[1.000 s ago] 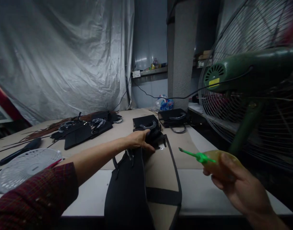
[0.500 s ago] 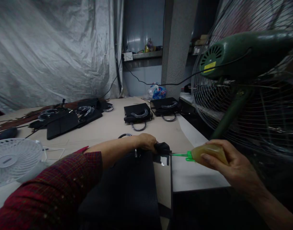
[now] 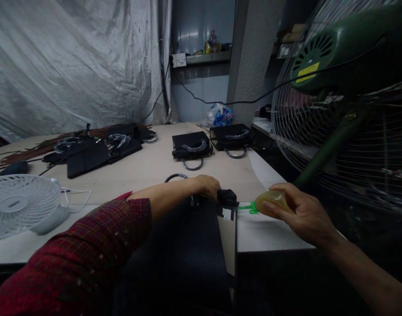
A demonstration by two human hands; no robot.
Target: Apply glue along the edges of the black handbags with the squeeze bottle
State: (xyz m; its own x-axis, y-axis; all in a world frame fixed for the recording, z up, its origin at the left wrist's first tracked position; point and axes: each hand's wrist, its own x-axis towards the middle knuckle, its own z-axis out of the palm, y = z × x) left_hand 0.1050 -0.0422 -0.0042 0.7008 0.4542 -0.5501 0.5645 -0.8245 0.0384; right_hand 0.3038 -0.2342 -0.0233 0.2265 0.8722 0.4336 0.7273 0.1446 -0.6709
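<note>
In front of me lies a large black handbag (image 3: 187, 254), its open side showing a beige lining. My left hand (image 3: 208, 187) is closed on a black flap (image 3: 227, 196) at the bag's upper right corner; its fingertips are partly hidden. A dark handle (image 3: 175, 176) loops up behind my left forearm. My right hand (image 3: 294, 210) is wrapped round a soft squeeze bottle (image 3: 269, 204) of yellowish glue-like liquid. The bottle's green nozzle (image 3: 248, 207) points left, its thin tip at the edge of the flap. Whether liquid comes out cannot be seen.
Black handbags with plastic-wrapped handles (image 3: 191, 145) (image 3: 232, 135) stand at the table's back, more (image 3: 104, 153) at left. A small white fan (image 3: 21, 206) stands on the left. A large green caged fan (image 3: 339, 87) looms at right, close to my right arm.
My view has shifted slightly, so the background sits higher and further right. The bottle has moved a little left towards the flap. Both hands keep their holds.
</note>
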